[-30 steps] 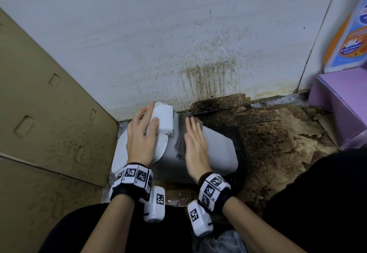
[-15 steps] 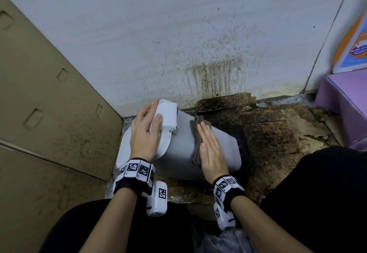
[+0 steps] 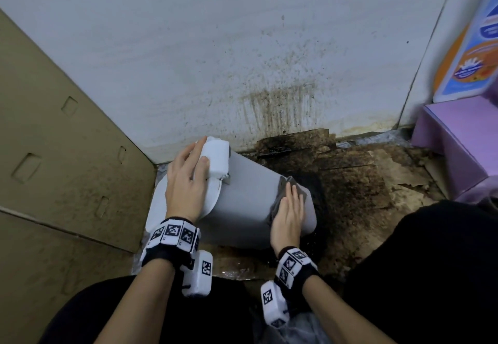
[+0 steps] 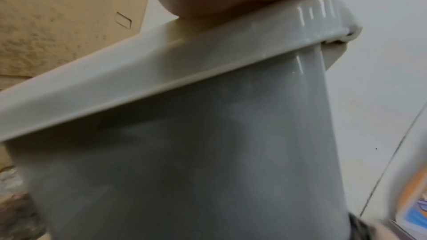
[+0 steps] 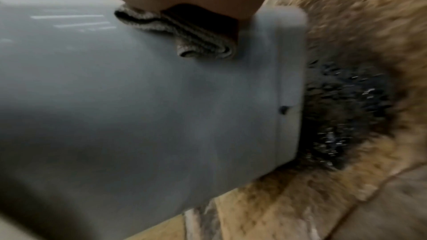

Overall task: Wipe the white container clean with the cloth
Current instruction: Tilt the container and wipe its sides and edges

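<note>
The white container (image 3: 248,203) lies on its side on the floor, its lid (image 3: 159,203) toward the left and its base toward the right. My left hand (image 3: 186,181) rests on the lid, its straight fingers lying against the white block (image 3: 217,159) at the top. My right hand (image 3: 289,211) lies flat on the body near the base and presses a folded grey cloth (image 3: 282,186) against it. In the right wrist view the cloth (image 5: 184,32) bunches under my palm on the container (image 5: 138,107). The left wrist view shows the lid rim (image 4: 161,65) beneath my palm.
A cardboard panel (image 3: 54,154) stands close on the left, and a spattered white wall (image 3: 242,47) is right behind the container. Dark-stained, wet cardboard (image 3: 350,187) covers the floor. A purple box (image 3: 463,138) with an orange-blue bottle (image 3: 469,55) sits at the right. My legs (image 3: 431,276) flank the space.
My right hand has slid the cloth to the right along the container's body, from near the lid to near the base. My left hand has stayed on the lid.
</note>
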Demonstrator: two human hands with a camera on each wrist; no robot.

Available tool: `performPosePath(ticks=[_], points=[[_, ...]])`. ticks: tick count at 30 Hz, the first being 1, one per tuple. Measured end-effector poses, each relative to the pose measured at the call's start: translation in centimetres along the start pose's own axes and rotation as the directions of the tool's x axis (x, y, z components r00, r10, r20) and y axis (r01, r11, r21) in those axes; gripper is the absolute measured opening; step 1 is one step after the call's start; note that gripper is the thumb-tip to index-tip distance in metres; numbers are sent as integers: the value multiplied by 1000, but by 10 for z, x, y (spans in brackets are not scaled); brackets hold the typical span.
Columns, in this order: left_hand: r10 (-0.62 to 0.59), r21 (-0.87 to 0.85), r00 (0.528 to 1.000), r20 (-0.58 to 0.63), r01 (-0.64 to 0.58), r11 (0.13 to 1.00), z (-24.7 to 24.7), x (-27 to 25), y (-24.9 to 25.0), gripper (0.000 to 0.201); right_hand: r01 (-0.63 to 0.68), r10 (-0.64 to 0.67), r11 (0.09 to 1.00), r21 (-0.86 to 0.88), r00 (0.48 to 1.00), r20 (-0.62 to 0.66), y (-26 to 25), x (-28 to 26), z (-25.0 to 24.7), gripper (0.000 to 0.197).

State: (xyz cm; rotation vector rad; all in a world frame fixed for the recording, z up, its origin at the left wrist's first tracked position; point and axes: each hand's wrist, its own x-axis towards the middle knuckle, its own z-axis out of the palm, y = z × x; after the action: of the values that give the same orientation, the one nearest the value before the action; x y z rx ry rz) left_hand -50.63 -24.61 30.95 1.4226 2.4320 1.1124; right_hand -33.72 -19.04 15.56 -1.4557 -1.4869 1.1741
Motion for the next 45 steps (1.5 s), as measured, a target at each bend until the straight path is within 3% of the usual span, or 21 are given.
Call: performPosePath(ticks=[5, 8, 10, 16, 18, 21, 26, 29, 32, 37, 41, 45], points=[[5, -15, 1000, -16, -5, 1000, -1, -1, -2, 61, 220, -217, 975, -38, 973, 75, -63, -16, 18, 67], [10, 2, 1000, -14, -10, 1000, -1, -3, -4, 61, 292, -276, 952, -88, 948, 158, -90, -14, 24, 73], [31, 26, 999, -10, -31, 999, 0, -3, -6, 61, 347, -321, 928, -136, 929, 185, -100, -6, 26, 71], [15, 2, 1000, -12, -15, 1000, 1, -1, -4, 60, 420, -372, 905, -72, 861, 348, -94, 27, 16, 56], [9, -12, 1000, -20, -9, 1000, 0, -1, -4, 58, 416, -358, 906, -76, 852, 382, -83, 36, 12, 57], [-2, -29, 1000, -25, 1, 1000, -1, -1, -5, 57, 316, -258, 943, -101, 889, 378, -53, 47, 2, 58], [-1, -21, 1000, -12, 0, 1000, -1, -2, -5, 59, 85, -38, 976, -201, 973, 228, 12, 56, -29, 55], [-8, -39, 1000, -15, 7, 999, -1, -3, -2, 58, -82, 120, 980, -182, 971, 208, 29, 57, -34, 50], [-18, -47, 1000, -22, 17, 999, -1, -4, 1, 57, -118, 155, 976, -182, 966, 207, 24, 56, -34, 50], [-34, -33, 999, -25, 33, 999, -1, -3, 2, 59, -28, 94, 955, -297, 973, 212, -10, 38, -28, 49], [-28, -22, 999, -19, 28, 999, 0, -3, 3, 60, -8, 36, 990, -141, 980, 196, -49, 17, -7, 51], [-21, -8, 1000, -18, 21, 1000, 0, -3, 0, 60, 225, -210, 974, -22, 937, 280, -93, -9, 6, 64]])
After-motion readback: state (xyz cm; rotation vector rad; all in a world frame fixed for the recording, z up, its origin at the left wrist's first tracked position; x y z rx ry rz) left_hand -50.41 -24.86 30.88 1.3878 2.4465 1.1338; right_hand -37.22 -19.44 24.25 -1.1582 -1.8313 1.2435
